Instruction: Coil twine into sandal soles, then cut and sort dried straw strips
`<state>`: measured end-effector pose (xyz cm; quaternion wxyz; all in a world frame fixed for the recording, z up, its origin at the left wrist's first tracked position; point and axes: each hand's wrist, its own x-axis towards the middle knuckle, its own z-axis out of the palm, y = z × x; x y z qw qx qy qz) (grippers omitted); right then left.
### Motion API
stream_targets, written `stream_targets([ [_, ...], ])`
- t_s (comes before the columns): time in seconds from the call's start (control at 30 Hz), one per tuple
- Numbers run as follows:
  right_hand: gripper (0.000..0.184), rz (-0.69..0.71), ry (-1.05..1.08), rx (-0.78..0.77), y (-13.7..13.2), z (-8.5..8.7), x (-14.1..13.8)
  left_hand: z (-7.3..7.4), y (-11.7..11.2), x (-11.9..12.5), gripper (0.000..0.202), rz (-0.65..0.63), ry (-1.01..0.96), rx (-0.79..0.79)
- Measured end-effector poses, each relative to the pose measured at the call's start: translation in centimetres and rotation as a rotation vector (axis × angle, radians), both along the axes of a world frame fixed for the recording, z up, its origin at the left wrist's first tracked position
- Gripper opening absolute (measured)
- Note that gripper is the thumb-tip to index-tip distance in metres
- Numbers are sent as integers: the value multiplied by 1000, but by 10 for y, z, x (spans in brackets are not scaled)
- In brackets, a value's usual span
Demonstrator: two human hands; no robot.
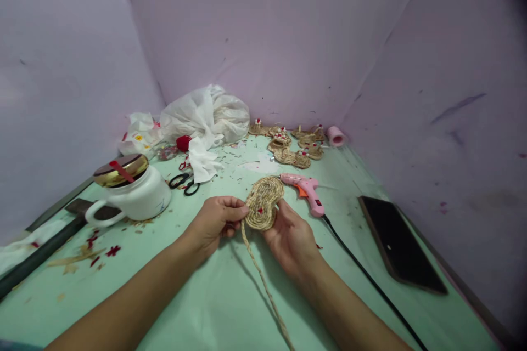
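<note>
Between my two hands is a small coiled straw-rope sole (pixel 263 203), shaped like a slipper, with a tiny red spot on its face. My left hand (pixel 220 219) pinches its left edge between thumb and fingers. Supporting it from the right and below, my right hand (pixel 290 236) has its thumb on the edge. A loose tail of braided rope (pixel 263 277) runs from the sole's lower left down toward the near edge. Just beyond the sole lies a pink glue gun (pixel 302 186) with an orange trigger, its nozzle close to the sole's top.
Small straw slippers with beads (pixel 290 156) stand by the back wall, near a pink roll (pixel 335 136). Black-handled scissors (pixel 185 182), a white plastic bag (pixel 209 112), a white mug (pixel 144 194) and a hammer (pixel 53 247) are leftward. A phone (pixel 401 244) lies right, past the black cord (pixel 366 274).
</note>
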<state>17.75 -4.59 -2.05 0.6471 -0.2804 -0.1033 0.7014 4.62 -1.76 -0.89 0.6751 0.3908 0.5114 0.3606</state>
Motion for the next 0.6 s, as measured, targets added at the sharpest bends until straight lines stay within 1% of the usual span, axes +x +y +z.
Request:
stream_targets([
  [0.07,18,-26,4,-15,-1,-2,-1,0,-3,3,23,30,45,17],
  [0.13,17,-44,-9,-12,-2,-4,-2,-1,-7,6,24,31,75,35],
  [0.33,9,-61,-97,45,-4,-6,-6,-3,-13,8,30,40,190,126],
  [0.43,10,-34,-117,79,-5,-6,-6,-3,-13,9,32,20,179,125],
  [0.6,11,-9,-118,92,-5,-6,-2,1,-11,7,27,0,163,140],
])
